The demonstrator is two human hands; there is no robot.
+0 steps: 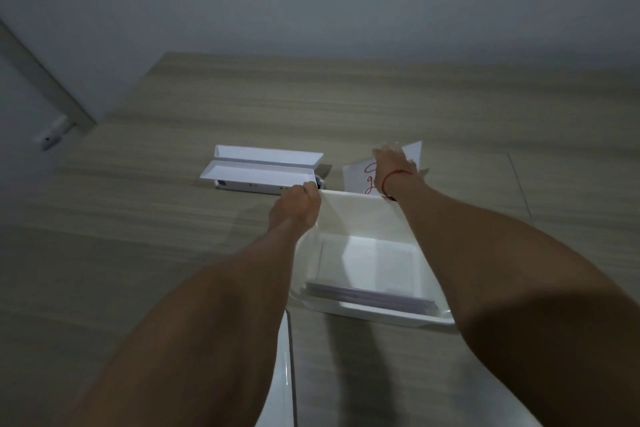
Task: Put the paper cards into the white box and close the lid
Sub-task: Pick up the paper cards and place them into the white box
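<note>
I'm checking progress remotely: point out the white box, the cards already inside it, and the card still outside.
white box point(381, 317): head view, near rim.
cards in the box point(367, 296): head view, top of the stack.
card with red writing point(356, 177): head view, bare face beside the right hand point(393, 159).

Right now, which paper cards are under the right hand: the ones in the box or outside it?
The card with red writing beyond the white box, under the right hand. The other stack lies inside, untouched.
</note>
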